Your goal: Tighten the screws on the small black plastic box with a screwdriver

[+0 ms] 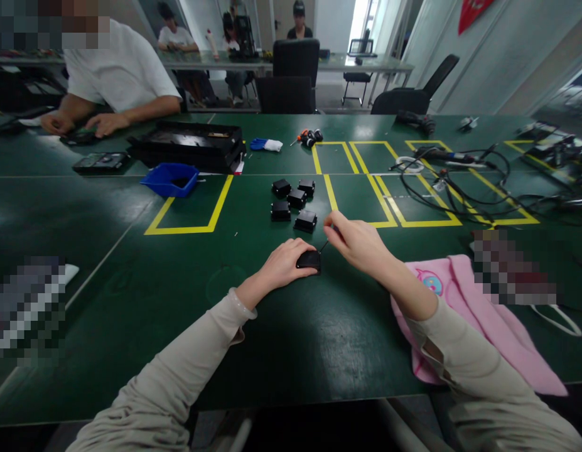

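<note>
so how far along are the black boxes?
Done cannot be told: five small black boxes sit grouped on the green table. In hand: the left hand holds another black box down while the right hand works a thin tool at it.

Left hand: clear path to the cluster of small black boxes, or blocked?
Probably yes. The left hand rests on a small black part, and the five small black boxes sit just beyond it on bare green table, nothing between. It would have to release the part first.
</note>
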Demonstrator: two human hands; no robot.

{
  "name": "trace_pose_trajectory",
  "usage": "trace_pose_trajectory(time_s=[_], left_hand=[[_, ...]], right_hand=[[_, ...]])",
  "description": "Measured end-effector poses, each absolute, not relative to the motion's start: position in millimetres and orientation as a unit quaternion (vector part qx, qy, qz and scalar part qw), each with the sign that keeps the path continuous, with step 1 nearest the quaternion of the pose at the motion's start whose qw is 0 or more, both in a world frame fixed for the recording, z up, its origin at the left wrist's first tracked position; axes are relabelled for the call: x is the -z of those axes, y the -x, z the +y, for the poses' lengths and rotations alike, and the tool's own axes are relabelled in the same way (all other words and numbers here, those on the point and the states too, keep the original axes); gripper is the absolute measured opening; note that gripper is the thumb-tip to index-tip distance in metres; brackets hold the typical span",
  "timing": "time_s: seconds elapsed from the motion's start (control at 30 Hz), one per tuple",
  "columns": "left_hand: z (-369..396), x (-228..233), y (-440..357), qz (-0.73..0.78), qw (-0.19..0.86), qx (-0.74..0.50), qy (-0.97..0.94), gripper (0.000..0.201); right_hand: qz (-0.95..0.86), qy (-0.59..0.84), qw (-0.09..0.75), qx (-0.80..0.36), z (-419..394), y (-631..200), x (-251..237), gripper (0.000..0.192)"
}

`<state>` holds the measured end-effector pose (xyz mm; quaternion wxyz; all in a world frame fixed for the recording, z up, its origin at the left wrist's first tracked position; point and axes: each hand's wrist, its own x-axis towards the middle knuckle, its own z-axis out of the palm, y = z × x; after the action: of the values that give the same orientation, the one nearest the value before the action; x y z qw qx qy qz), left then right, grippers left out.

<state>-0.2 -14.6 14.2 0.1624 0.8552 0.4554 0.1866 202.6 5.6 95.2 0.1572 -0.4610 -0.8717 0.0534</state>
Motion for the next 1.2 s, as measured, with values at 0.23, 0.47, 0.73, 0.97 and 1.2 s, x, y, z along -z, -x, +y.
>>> trace_pose_trajectory(time_s=[0.23,0.47,0.73,0.97,1.2], left_hand=[[-14.6,-11.2,0.8,0.455,0.164,-0.186,-0.855,0.041],[-13.5,-14.1,3.1,0.437,0.164,-0.18,-0.866,0.04],[-15.4,-13.6,2.0,0.443,0.159,-0.185,-0.863,0.04],[-14.2,-12.8,2.2,0.45,0.166,-0.18,-0.859,0.043],[-13.1,-10.7,3.0,0.44,0.165,-0.188,-0.862,0.042]], right_hand=[[-0.869,0.465,0.159,-0.059,8.0,-203.1,-93.0,0.031],[-0.873,0.461,0.151,-0.045,7.4,-202.9,-93.4,0.039],[-0.871,0.459,0.167,-0.058,7.0,-202.9,-93.7,0.032],[-0.871,0.459,0.164,-0.066,7.1,-203.4,-94.8,0.029],[-0.871,0.465,0.15,-0.055,8.1,-203.1,-93.9,0.035]])
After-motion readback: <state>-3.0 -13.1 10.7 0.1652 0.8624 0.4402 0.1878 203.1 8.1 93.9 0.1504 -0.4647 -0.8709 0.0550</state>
